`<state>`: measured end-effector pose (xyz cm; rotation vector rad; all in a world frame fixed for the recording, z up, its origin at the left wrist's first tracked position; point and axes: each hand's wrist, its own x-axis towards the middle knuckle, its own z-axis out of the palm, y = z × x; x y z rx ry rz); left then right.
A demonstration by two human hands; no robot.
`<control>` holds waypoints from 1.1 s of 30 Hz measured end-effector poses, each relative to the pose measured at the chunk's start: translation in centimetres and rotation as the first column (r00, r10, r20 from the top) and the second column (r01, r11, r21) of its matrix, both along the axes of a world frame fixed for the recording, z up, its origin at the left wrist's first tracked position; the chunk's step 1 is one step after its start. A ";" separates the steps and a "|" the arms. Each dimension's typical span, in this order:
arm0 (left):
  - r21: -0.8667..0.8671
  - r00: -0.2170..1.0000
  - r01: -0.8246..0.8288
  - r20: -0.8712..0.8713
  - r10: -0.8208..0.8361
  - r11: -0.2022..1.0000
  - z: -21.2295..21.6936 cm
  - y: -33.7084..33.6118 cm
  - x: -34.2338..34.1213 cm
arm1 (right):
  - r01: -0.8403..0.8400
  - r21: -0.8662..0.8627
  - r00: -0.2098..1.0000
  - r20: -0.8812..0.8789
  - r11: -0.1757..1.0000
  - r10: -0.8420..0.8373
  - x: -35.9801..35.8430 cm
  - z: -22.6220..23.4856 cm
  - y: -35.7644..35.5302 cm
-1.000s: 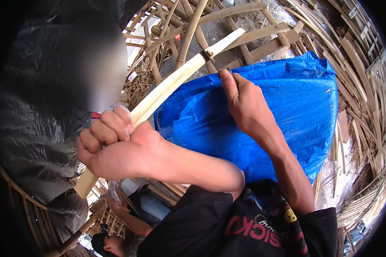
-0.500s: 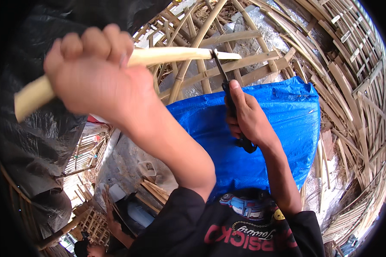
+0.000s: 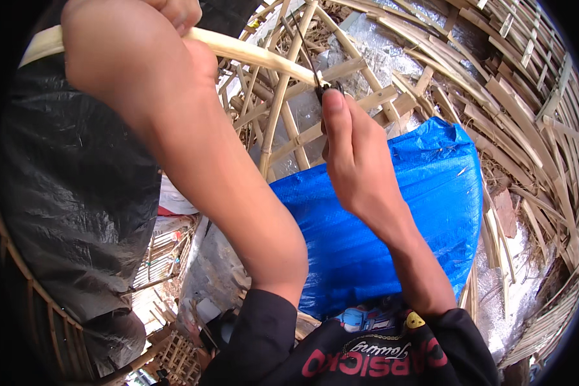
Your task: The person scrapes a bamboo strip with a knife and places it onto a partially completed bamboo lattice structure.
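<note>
My left hand (image 3: pixel 132 61) is closed around a pale, peeled bamboo strip (image 3: pixel 257 56), raised at the upper left. The strip slants down to the right, its end meeting a knife (image 3: pixel 307 53) at the base of the blade. Wrapped around the knife's dark handle, my right hand (image 3: pixel 357 148) has its thumb laid along the top, close to the strip's end. The thin dark blade points up and away past the strip. Most of the handle is hidden in my fingers. Below my hands, a blue tarp (image 3: pixel 437 177) covers my lap.
A frame of crossed bamboo poles (image 3: pixel 280 106) stands ahead of me. Many split bamboo strips (image 3: pixel 527 141) lie stacked at the right. Black plastic sheeting (image 3: pixel 77 167) hangs at the left. An open-weave bamboo basket (image 3: pixel 179 360) is at the lower left.
Both hands have moved up in the view. The strip now slopes down to the right, and its contact with the knife has shifted from near the blade's tip to its base.
</note>
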<state>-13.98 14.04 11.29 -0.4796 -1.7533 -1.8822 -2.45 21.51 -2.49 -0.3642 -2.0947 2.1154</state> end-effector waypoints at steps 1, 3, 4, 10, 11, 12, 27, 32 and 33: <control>-0.001 1.000 0.017 0.016 -0.017 1.000 -0.5 0.5 -0.5 | 0.017 -0.001 1.000 0.016 1.000 -0.017 -0.7 -1.3 0.5; 0.015 0.999 -0.004 0.039 0.004 1.000 -0.5 0.2 -1.6 | -0.031 0.186 0.981 0.192 0.982 -0.005 -2.2 -3.3 0.9; 0.008 0.999 -0.024 0.025 0.024 1.000 -0.4 -0.4 -1.3 | -0.075 0.076 0.981 0.186 0.994 0.059 -2.4 -3.0 0.7; 0.082 0.997 -0.008 0.083 0.002 0.997 -0.8 -0.6 -0.7 | -0.053 0.089 0.993 0.107 0.995 0.043 -1.8 -3.6 0.5; 0.096 0.996 0.006 0.084 -0.014 0.995 -0.9 -0.8 -0.9 | -0.074 0.133 0.975 0.217 0.988 0.044 -2.2 -4.6 0.8; 0.104 0.997 -0.015 0.071 0.007 0.995 -0.6 -1.0 -0.6 | -0.114 0.045 0.968 0.231 0.992 0.101 -2.3 -3.8 0.9; 0.175 0.994 -0.032 0.107 0.014 0.984 -1.7 -5.1 0.0 | -0.265 0.234 0.941 0.276 0.935 0.197 -1.9 -5.1 0.0; 0.188 0.991 -0.051 0.135 0.026 0.981 -2.6 -5.9 -0.2 | -0.139 0.341 0.990 0.026 0.930 0.139 -1.5 -5.8 -0.5; 0.192 0.994 -0.018 0.107 -0.003 0.981 -2.4 -5.7 -0.4 | -0.136 0.354 0.991 0.039 0.925 0.131 -2.4 -5.5 -0.6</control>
